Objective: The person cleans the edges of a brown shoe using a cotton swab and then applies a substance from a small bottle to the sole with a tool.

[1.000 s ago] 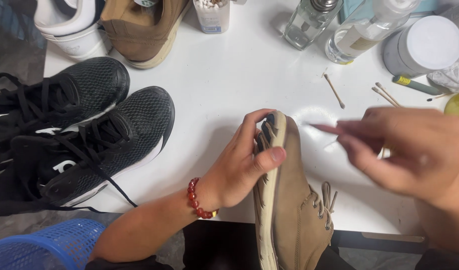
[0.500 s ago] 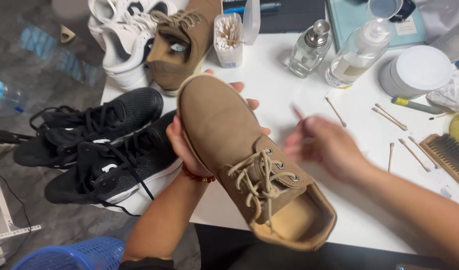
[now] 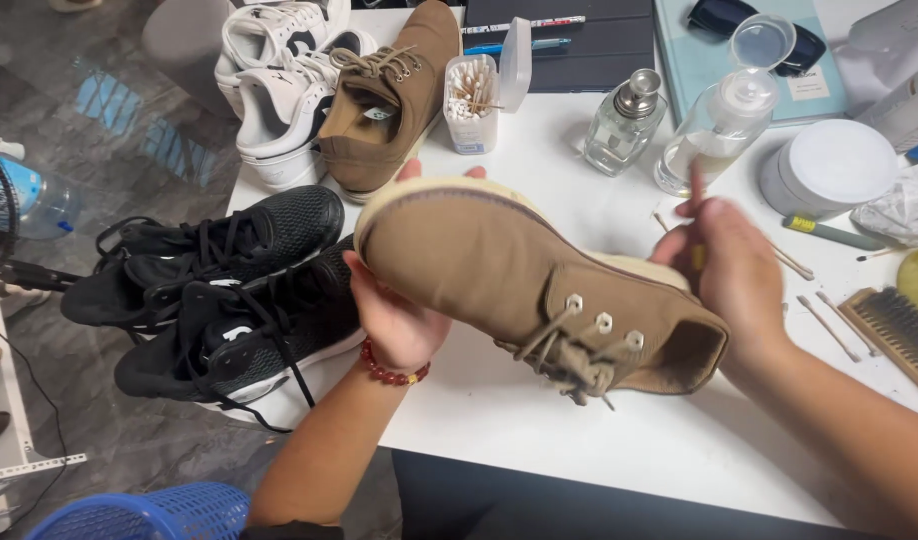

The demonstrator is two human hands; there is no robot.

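Head view looks down on a white table (image 3: 539, 420). Left hand (image 3: 399, 315) cups the toe end of a tan suede lace-up shoe (image 3: 524, 285), fingers wrapped under it, holding it tilted on its side above the table. Right hand (image 3: 734, 270) is at the heel side, behind the shoe, fingers pinched narrowly on a thin stick that is blurred. Black sneakers (image 3: 224, 290) lie just left; a cotton-swab box (image 3: 471, 105) stands beyond.
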